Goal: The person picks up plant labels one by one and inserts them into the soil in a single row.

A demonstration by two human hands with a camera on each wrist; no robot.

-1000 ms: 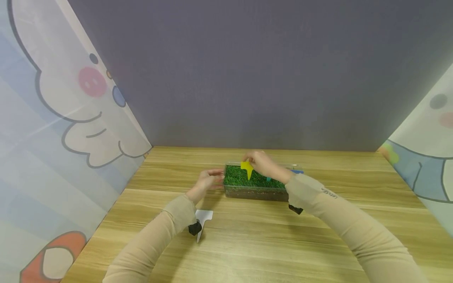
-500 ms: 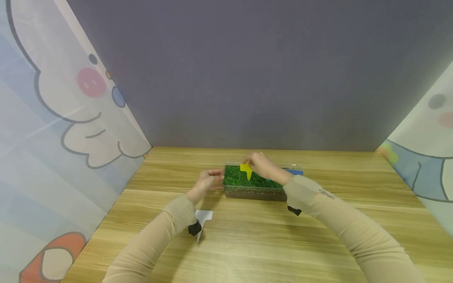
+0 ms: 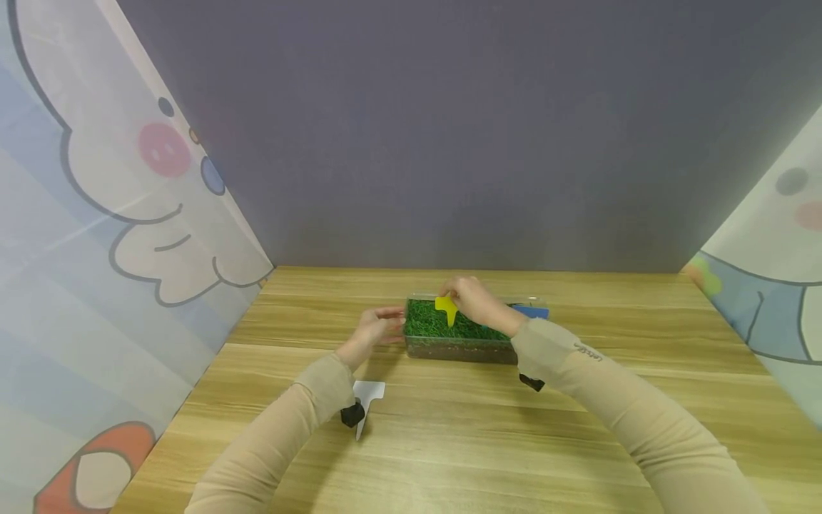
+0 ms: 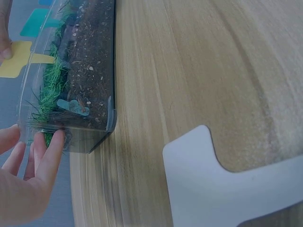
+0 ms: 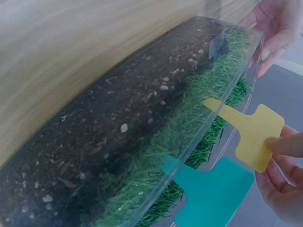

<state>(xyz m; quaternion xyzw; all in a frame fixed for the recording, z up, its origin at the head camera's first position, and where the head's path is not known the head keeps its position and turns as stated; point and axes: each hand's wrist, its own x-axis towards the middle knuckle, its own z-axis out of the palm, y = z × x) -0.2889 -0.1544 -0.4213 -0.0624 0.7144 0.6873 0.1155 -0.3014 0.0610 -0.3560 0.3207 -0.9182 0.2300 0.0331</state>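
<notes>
In the head view, the right hand is pinching the yellow marker at the grass in the clear planter on the desk. In the left wrist view, the left hand is resting spread fingers against the planter's end, likely steadying it. In the right wrist view, the stem is meeting grass; pressing it straight down seems best.

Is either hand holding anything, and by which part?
The right hand pinches the yellow T-shaped plant tag by its broad head, near the outer edge. The left hand, at one end of the clear rectangular planter, grips nothing.
</notes>
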